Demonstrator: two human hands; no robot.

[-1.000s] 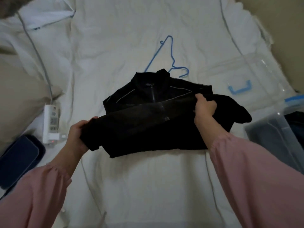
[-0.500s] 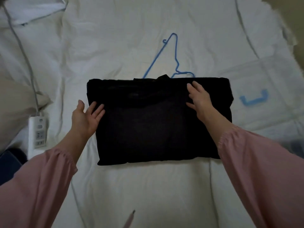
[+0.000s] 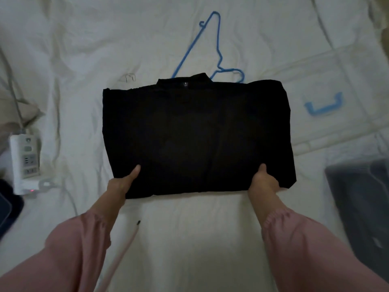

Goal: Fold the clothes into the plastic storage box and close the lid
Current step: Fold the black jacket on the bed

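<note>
A black jacket (image 3: 195, 133) lies folded into a rectangle on the white bed, its collar at the far edge. My left hand (image 3: 123, 181) grips the near left corner, thumb on top and fingers hidden under the cloth. My right hand (image 3: 264, 182) grips the near edge further right the same way. The clear storage box (image 3: 362, 199), with dark clothes inside, stands at the right edge, blurred. Its clear lid (image 3: 328, 85) with a blue latch (image 3: 324, 106) lies flat on the bed beyond the box.
A blue wire hanger (image 3: 216, 51) lies behind the jacket. A white power strip (image 3: 25, 159) with a cable sits at the left, beside a dark object (image 3: 8, 209) at the left edge. A pink cord (image 3: 124, 247) hangs near my left sleeve.
The sleeve was folded in and the jacket made into a flat rectangle. Both hands then left its top and moved to the near edge, where they now grip it.
</note>
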